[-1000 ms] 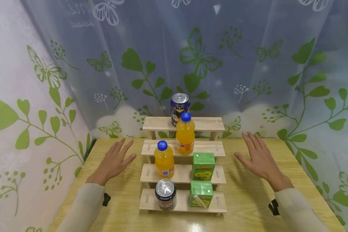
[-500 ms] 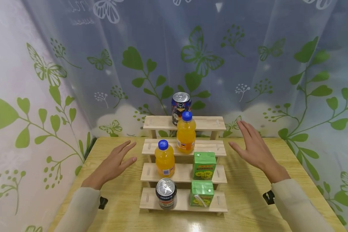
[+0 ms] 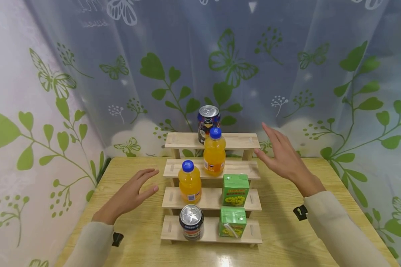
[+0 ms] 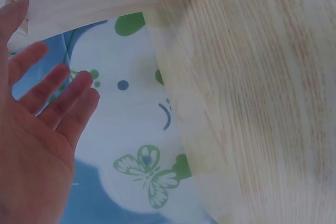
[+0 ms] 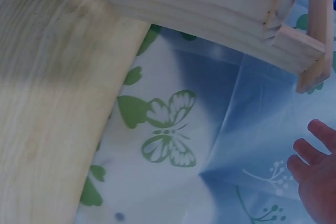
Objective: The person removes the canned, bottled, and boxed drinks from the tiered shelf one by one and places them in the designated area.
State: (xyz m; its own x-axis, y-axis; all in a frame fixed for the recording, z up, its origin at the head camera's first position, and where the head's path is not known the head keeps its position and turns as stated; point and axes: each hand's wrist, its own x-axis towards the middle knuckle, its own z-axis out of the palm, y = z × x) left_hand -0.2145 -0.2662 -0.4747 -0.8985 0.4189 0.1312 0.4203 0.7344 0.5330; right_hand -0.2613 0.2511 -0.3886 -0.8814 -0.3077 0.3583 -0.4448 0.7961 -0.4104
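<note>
A stepped wooden rack point(image 3: 207, 203) stands mid-table in the head view. On its top step is a dark can point(image 3: 208, 124), with an orange drink bottle point(image 3: 214, 154) one step below. Another orange bottle point(image 3: 189, 183) shares the third step with a green drink carton point(image 3: 235, 190). The lowest step bears a second can point(image 3: 191, 222) and a second green carton point(image 3: 232, 222) with a straw on its front. Left of the rack, my left hand point(image 3: 130, 193) hovers with nothing in it, fingers extended. My right hand point(image 3: 285, 159), also holding nothing, is beside the rack's upper right end.
The rack rests on a light wooden table point(image 3: 274, 244). Behind it hangs a blue-grey curtain point(image 3: 173, 44) printed with butterflies and leaves, and similar white patterned cloth point(image 3: 26, 200) closes off both sides. The rack's wooden side panel point(image 5: 210, 14) shows in the right wrist view.
My right hand has moved left and farther forward, up to the rack's top right end. The left hand has shifted slightly and its fingers have lowered. Drinks and rack stay in place.
</note>
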